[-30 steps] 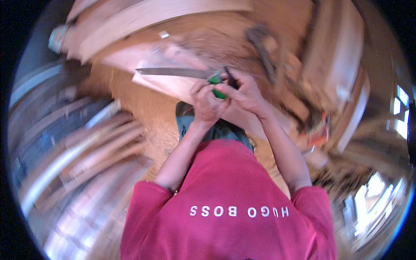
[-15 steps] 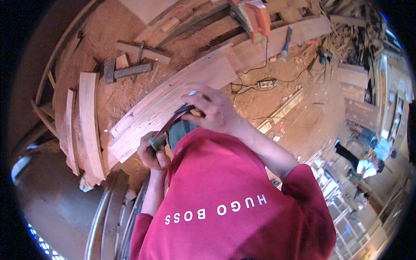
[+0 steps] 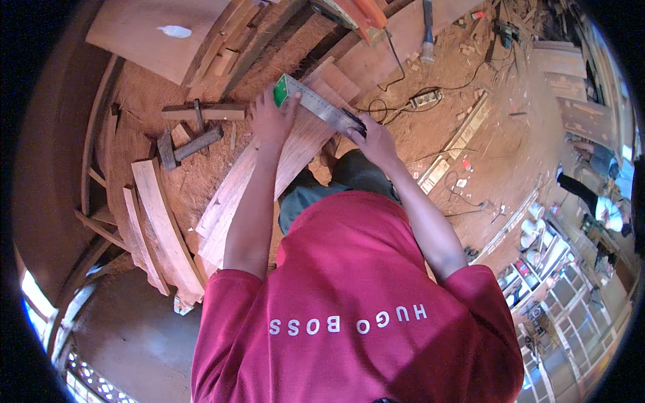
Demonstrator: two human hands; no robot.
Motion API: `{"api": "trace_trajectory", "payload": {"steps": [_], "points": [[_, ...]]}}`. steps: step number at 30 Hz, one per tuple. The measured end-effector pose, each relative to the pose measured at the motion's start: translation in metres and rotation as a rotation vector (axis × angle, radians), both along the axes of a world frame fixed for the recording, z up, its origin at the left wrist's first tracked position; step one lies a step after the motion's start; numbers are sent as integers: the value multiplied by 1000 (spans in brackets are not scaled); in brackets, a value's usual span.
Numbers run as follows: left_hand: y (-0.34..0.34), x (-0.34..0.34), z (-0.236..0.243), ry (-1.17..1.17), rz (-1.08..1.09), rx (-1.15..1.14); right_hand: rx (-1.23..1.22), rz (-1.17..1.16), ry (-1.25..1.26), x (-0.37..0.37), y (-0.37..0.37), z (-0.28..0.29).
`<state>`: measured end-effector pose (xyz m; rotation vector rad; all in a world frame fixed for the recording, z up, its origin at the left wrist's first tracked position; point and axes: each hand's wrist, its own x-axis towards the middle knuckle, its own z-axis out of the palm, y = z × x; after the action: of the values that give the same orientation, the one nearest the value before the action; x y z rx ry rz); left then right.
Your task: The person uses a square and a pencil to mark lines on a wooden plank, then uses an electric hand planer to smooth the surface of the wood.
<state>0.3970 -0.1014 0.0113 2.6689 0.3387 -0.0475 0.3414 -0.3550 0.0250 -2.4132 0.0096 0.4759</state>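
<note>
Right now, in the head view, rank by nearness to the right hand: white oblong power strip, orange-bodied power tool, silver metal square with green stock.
1. Metal square: in the right hand.
2. Power strip: ahead and right.
3. Power tool: at top edge.

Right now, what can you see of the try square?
The try square has a straight, silvery, metal-looking blade with dark graduations and a green-faced stock at its left end. In view, it slants down rightward across a plank; whether they touch is unclear. The left hand holds the stock; the right hand is at the blade's far end, beside a slim dark object.
</note>
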Motion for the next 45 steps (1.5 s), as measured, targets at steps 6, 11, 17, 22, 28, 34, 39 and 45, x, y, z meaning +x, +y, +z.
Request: {"api": "trace_trajectory", "payload": {"steps": [6, 11, 17, 22, 28, 34, 39, 45], "points": [[-23, -2, -35, -47, -48, 56, 73, -97, -231, 3, -27, 11], [-21, -3, -37, -114, -81, 33, 86, -290, -249, 8, -36, 14], [-22, 3, -34, -103, -97, 26, 303, -505, -214, 15, -27, 8], [-28, 7, -30, -90, -60, -7, 338, -571, -237, 21, -21, 18], [-29, 9, -35, -150, -51, -11, 366, -575, -192, 23, -25, 21], [-29, 7, -33, -139, -56, 31, 398, -584, -174, 26, -23, 15], [-29, 8, -38, -170, -69, 83, 427, -583, -140, 39, -14, 28], [-30, 8, -34, -151, -63, 26, 438, -533, -194, 43, -14, 13]]}}
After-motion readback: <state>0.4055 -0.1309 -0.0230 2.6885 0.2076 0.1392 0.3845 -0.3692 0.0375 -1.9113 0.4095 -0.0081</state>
